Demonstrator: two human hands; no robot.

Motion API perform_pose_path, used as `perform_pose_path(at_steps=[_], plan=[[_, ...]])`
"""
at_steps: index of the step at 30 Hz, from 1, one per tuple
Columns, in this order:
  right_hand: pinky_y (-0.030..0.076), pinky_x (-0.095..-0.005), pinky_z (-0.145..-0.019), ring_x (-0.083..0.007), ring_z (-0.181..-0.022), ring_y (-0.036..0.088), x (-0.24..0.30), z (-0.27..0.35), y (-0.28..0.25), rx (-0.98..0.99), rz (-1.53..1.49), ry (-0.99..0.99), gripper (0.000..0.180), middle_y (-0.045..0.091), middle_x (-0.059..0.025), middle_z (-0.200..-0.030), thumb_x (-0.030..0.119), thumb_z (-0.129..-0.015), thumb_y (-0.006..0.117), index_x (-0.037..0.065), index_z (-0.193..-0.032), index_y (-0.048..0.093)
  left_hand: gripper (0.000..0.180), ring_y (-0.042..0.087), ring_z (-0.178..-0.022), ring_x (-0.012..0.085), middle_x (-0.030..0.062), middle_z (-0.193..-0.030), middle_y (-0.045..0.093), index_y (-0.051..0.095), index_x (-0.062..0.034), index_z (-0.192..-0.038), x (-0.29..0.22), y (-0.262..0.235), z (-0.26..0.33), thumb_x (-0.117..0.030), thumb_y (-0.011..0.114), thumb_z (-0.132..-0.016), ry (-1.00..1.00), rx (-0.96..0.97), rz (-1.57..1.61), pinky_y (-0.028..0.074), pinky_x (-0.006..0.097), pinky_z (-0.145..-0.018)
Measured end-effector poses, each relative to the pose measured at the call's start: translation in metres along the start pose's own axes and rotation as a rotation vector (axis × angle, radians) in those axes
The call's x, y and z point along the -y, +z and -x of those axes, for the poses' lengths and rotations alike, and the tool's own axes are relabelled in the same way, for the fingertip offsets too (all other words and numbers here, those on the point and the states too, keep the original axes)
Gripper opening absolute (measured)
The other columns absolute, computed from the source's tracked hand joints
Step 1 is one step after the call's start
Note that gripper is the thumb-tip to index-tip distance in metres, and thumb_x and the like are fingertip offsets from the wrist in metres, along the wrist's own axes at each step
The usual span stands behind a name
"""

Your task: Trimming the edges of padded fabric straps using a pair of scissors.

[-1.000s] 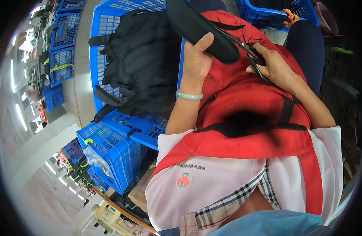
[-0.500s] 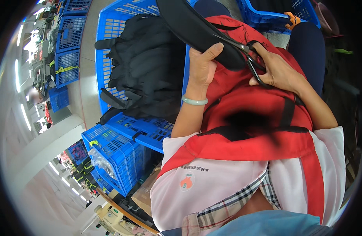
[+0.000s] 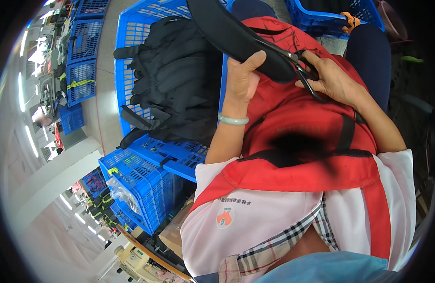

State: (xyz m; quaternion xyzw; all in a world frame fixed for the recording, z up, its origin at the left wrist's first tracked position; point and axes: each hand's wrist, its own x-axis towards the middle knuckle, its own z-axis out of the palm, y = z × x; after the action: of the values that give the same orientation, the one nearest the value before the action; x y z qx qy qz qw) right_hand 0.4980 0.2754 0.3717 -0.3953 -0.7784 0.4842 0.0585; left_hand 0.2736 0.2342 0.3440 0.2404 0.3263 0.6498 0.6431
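1. L hand point(image 3: 244, 81): closed on a black padded strip point(image 3: 234, 40), thumb pressed flat on the top face nr the lower end; other fingers mostly hidden underneath. Pale green bangle point(image 3: 233, 120) on that wrist.
2. R hand point(image 3: 334, 81): holding black-handled scissors point(image 3: 292, 56), fingers & thumb at the handle loops. Handles stand apart; can't tell how wide the blades are, as they lie along the strip's edge.
3. Strip: held up in front of the person, above the lap. Runs from top edge of view down to a rounded end b/w the 2 hands, nr the scissors' pivot. Long & slightly curved.
4. Red apron point(image 3: 293, 118) spread over the lap, under both hands; dark thread-like bits nr its far end. White shirt point(image 3: 217, 245) w/ red trim, dark trousers point(image 3: 368, 70).
5. Left of lap: big blue basket point(image 3: 132, 30), w/ a heap of black pieces point(image 3: 179, 89) inside, a few poking over the side.
6. Nearer, lower left: blue crate point(image 3: 156, 198) w/ clear plastic bag point(image 3: 122, 192) at its side. Sewing machine point(image 3: 135, 262) beyond, nr btm edge.
7. Top right: another blue basket point(image 3: 321, 27), orange tie point(image 3: 352, 22) knotted on its rim.
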Motion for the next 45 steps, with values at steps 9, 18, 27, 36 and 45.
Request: perform_pose_path(at_steps=[9, 18, 27, 36, 45], plan=[[0.042, -0.0420, -0.067, -0.0344, -0.071, 0.057, 0.000, 0.003, 0.002, -0.094, 0.075, -0.123, 0.059, 0.054, -0.0182, -0.073, 0.034, -0.078, 0.077, 0.001, -0.115, 0.044, 0.036, 0.061, -0.099, 0.0191, 0.0050, -0.106, 0.063, 0.058, -0.0042, -0.116, -0.004, -0.015, -0.009, 0.003, 0.069, -0.083, 0.030, 0.074, 0.016, 0.048, 0.035, -0.094], [0.041, -0.0406, -0.056, -0.0335, -0.058, 0.054, 0.006, -0.004, 0.004, -0.050, 0.018, -0.003, 0.039, 0.052, -0.0198, -0.063, 0.028, -0.087, 0.069, -0.001, -0.106, 0.050, 0.038, 0.062, -0.099, 0.0182, 0.0040, -0.106, 0.064, 0.058, -0.0045, -0.116, 0.004, -0.011, -0.006, 0.005, 0.070, -0.081, 0.035, 0.035, 0.013, 0.048, 0.035, -0.095], [0.043, -0.0431, -0.059, -0.0376, -0.064, 0.057, -0.009, -0.006, 0.009, -0.139, 0.087, -0.051, 0.035, 0.056, -0.0212, -0.070, 0.018, -0.085, 0.067, 0.001, -0.107, 0.048, 0.030, 0.062, -0.097, 0.0213, 0.0064, -0.102, 0.064, 0.059, -0.0032, -0.112, -0.010, -0.021, -0.021, -0.006, 0.071, -0.084, -0.003, 0.027, 0.075, 0.050, 0.037, -0.092], [0.045, -0.0467, -0.070, -0.0435, -0.083, 0.058, 0.000, -0.010, 0.008, -0.152, 0.111, -0.138, 0.050, 0.058, -0.0259, -0.087, 0.012, -0.077, 0.068, 0.002, -0.117, 0.040, 0.033, 0.062, -0.087, 0.0185, 0.0041, -0.094, 0.064, 0.061, -0.0044, -0.105, -0.008, -0.007, -0.016, 0.003, 0.075, -0.076, 0.078, -0.025, -0.001, 0.051, 0.032, -0.086], [0.043, -0.0448, -0.066, -0.0400, -0.073, 0.058, -0.002, 0.001, 0.004, -0.125, 0.121, -0.103, 0.064, 0.056, -0.0227, -0.078, 0.035, -0.076, 0.077, 0.004, -0.120, 0.042, 0.035, 0.062, -0.091, 0.0178, 0.0033, -0.097, 0.064, 0.060, -0.0055, -0.107, -0.009, -0.015, -0.016, 0.005, 0.074, -0.076, 0.031, 0.001, 0.056, 0.050, 0.032, -0.089]])
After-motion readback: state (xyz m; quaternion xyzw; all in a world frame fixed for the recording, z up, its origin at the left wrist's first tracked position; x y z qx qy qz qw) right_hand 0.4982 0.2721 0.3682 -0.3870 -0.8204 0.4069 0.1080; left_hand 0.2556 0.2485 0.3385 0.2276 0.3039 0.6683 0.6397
